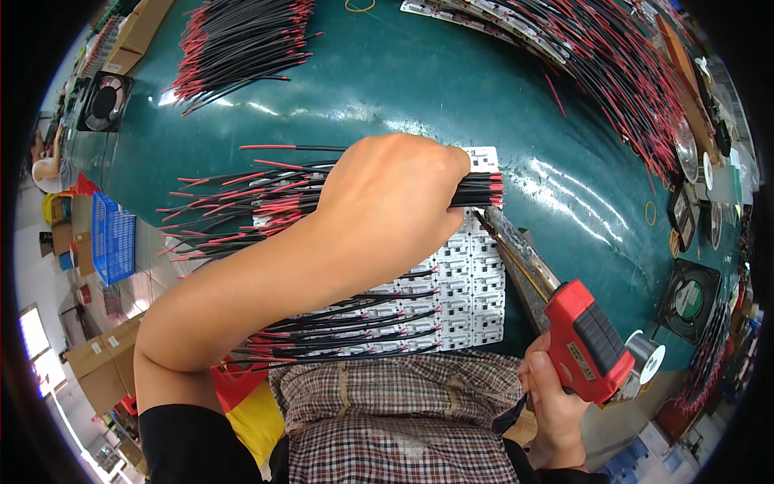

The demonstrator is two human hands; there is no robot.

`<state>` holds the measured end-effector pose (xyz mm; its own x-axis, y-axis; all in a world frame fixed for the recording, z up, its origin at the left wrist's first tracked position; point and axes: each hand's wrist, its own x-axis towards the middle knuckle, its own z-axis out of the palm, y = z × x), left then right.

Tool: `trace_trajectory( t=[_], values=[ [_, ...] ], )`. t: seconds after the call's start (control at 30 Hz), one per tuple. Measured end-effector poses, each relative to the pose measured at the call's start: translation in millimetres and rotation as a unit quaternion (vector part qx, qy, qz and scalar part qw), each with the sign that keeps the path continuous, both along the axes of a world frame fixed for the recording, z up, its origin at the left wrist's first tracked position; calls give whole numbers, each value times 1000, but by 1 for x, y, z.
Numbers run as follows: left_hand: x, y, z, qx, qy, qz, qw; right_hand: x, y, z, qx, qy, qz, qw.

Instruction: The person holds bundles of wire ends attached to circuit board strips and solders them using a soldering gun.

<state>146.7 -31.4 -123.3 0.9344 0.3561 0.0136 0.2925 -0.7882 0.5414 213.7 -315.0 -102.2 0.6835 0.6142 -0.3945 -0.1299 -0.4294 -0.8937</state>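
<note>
My left hand is closed over a row of black and red wires, whose ends stick out to its right. Under the wires lies a panel of small white circuit boards; more black wires lie across its nearer rows. In my right hand is a red and black soldering gun, a reel of solder wire at its back. Its tip reaches up and left, close to the wire ends by my left hand; whether it touches them I cannot tell. My left palm and fingertips are hidden.
A big pile of black and red wires lies at the far left of the green table. Wired white boards and more wires run along the far right. Fans stand at the left and right. A blue basket is beyond the left edge.
</note>
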Motion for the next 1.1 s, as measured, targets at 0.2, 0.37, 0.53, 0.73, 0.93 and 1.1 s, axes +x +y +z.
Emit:
trace_trajectory(
  t=[0.2, 0.37, 0.53, 0.73, 0.93, 1.1],
  values=[
    [1, 0, 3, 2, 24, -3, 1000, -2, 0, 7, 8, 15, -69, 997],
    [1, 0, 4, 4, 24, -5, 1000, -2, 4, 10, 9, 28, -92, 995],
    [1, 2, 4, -81, -10, 35, 996, 0, 3, 11, 26, 38, -86, 995],
    [1, 7, 10, -57, -5, 24, 998, -2, 0, 10, 42, 29, -88, 995],
    [-5, 2, 22, -85, 19, 30, 996, -3, -5, 11, 44, 33, -86, 995],
    [-6, -11, 19, -84, 6, 25, 996, -6, -11, 10, 28, 38, -74, 996]
  ],
)
